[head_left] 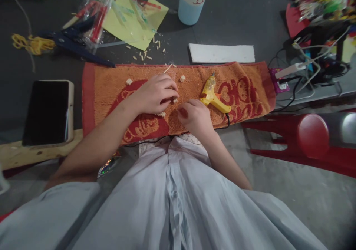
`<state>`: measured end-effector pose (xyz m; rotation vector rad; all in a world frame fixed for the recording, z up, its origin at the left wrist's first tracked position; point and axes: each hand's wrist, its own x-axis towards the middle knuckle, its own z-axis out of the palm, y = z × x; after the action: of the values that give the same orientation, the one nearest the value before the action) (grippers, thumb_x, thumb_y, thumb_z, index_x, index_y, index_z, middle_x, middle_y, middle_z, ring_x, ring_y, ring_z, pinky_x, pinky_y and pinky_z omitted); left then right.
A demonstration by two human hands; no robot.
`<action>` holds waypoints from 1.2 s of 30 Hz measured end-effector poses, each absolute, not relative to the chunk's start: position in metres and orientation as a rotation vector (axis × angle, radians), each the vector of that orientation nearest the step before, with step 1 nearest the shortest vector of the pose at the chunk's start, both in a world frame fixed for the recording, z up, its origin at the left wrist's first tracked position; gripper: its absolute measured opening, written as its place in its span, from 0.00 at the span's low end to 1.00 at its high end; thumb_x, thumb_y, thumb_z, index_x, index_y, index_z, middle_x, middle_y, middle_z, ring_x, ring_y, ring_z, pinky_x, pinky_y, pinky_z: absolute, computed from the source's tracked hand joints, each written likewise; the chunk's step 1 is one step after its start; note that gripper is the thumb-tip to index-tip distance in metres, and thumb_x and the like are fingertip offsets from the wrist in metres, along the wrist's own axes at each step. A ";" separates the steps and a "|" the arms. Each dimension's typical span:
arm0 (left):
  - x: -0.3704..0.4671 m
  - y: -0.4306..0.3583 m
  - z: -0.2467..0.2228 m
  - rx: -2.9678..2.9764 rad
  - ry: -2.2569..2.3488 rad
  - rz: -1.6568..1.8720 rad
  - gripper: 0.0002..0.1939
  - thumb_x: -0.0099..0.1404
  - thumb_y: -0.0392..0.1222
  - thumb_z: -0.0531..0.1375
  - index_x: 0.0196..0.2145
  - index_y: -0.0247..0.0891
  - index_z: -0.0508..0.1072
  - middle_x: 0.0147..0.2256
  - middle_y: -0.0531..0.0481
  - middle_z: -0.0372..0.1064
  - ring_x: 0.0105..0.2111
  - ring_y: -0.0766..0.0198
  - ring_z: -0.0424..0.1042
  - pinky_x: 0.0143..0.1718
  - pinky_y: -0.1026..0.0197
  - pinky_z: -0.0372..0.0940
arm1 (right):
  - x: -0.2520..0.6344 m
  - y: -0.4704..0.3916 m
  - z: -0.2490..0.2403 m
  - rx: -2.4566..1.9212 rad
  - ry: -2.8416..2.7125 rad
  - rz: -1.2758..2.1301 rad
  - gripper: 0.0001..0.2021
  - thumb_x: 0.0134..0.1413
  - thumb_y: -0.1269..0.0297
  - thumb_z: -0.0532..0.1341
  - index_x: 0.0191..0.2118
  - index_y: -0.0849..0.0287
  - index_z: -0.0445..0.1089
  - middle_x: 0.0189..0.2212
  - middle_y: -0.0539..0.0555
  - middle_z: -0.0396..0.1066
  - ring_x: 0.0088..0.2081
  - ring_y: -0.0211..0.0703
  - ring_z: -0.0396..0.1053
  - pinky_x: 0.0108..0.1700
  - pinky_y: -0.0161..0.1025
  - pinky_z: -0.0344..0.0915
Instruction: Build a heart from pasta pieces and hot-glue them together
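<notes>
On an orange and red towel (191, 90), my left hand (158, 92) has its fingers curved and its thumb drawn in. A small cream-coloured cluster (175, 100) shows at its fingertips. Close by on the right is my right hand (197, 118), its fingers curled closed; anything inside them is hidden. Similar small clusters lie around the left hand: one at the left (129, 82), another beyond the fingers (182, 78), a third below the thumb (162, 114). A yellow hot glue gun (213, 96) rests just beyond my right hand, nozzle pointing away from me.
Behind the towel are a white strip (222, 53), a cup (191, 5), yellow paper (119, 23), cut stick bits (143, 55) and dark blue-handled pliers (75, 44). A tablet (47, 112) lies left. Cables (314, 64) and a red chair (278, 131) are right.
</notes>
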<state>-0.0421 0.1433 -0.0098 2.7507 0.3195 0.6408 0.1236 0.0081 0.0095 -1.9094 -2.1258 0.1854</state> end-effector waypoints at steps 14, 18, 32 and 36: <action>-0.041 0.142 -0.011 2.706 0.352 0.627 0.12 0.65 0.36 0.58 0.43 0.40 0.79 0.46 0.42 0.73 0.50 0.50 0.67 0.53 0.43 0.65 | 0.111 0.007 -0.023 -1.903 -1.723 -0.036 0.07 0.64 0.66 0.59 0.35 0.56 0.75 0.31 0.55 0.77 0.35 0.48 0.69 0.42 0.43 0.66; -0.042 0.142 -0.011 2.709 0.352 0.612 0.12 0.65 0.35 0.57 0.43 0.39 0.79 0.46 0.42 0.73 0.51 0.50 0.67 0.53 0.43 0.65 | 0.108 0.007 -0.027 -1.885 -1.685 -0.032 0.08 0.64 0.65 0.59 0.35 0.56 0.74 0.31 0.54 0.77 0.35 0.47 0.70 0.42 0.43 0.66; -0.040 0.141 -0.014 2.705 0.343 0.633 0.09 0.67 0.39 0.57 0.41 0.41 0.78 0.45 0.43 0.72 0.52 0.49 0.68 0.52 0.42 0.65 | 0.105 0.010 -0.016 -2.054 -1.640 0.166 0.07 0.62 0.66 0.58 0.33 0.55 0.73 0.31 0.55 0.75 0.37 0.49 0.69 0.44 0.45 0.65; -0.041 0.141 -0.011 2.738 0.346 0.615 0.10 0.68 0.40 0.56 0.41 0.40 0.78 0.45 0.43 0.73 0.51 0.49 0.68 0.52 0.44 0.65 | 0.107 0.010 -0.012 -2.072 -1.664 0.203 0.07 0.61 0.65 0.59 0.34 0.55 0.74 0.30 0.54 0.75 0.36 0.48 0.70 0.43 0.43 0.65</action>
<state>-0.0406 0.1410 -0.0114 2.7385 0.3458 0.6148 0.1074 0.0104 -0.0116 -2.0724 -1.6641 0.2033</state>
